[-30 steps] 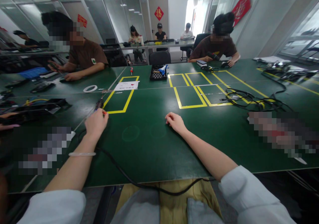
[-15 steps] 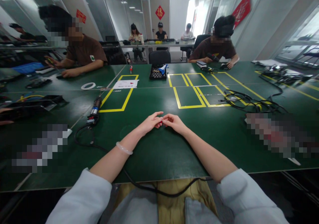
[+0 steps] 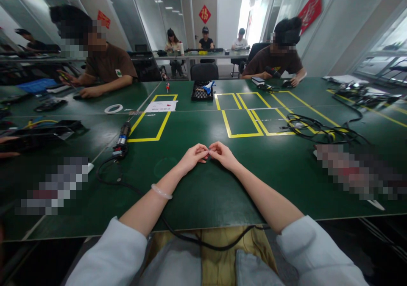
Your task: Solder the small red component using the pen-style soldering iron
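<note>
My left hand (image 3: 194, 156) and my right hand (image 3: 223, 155) meet fingertip to fingertip above the green table (image 3: 203, 197). Both are closed in a pinch, thumbs against curled fingers. Whatever lies between the fingertips is too small and too covered to make out. A pale bracelet (image 3: 161, 191) circles my left wrist. Beyond my hands, a white sheet of paper (image 3: 155, 106) with a small red mark or piece lies across a yellow tape outline (image 3: 144, 140).
A cylindrical tool (image 3: 123, 134) with a black cable lies at left. Farther back are a tape roll (image 3: 113, 108), a red-handled tool (image 3: 168, 87) and a black tray (image 3: 199, 96) holding a blue-and-white item. Tangled cables (image 3: 313, 127) lie at right. Two co-workers sit opposite.
My left index finger, stretched out before, has curled in toward the thumb. The small red piece seen between my fingertips no longer shows.
</note>
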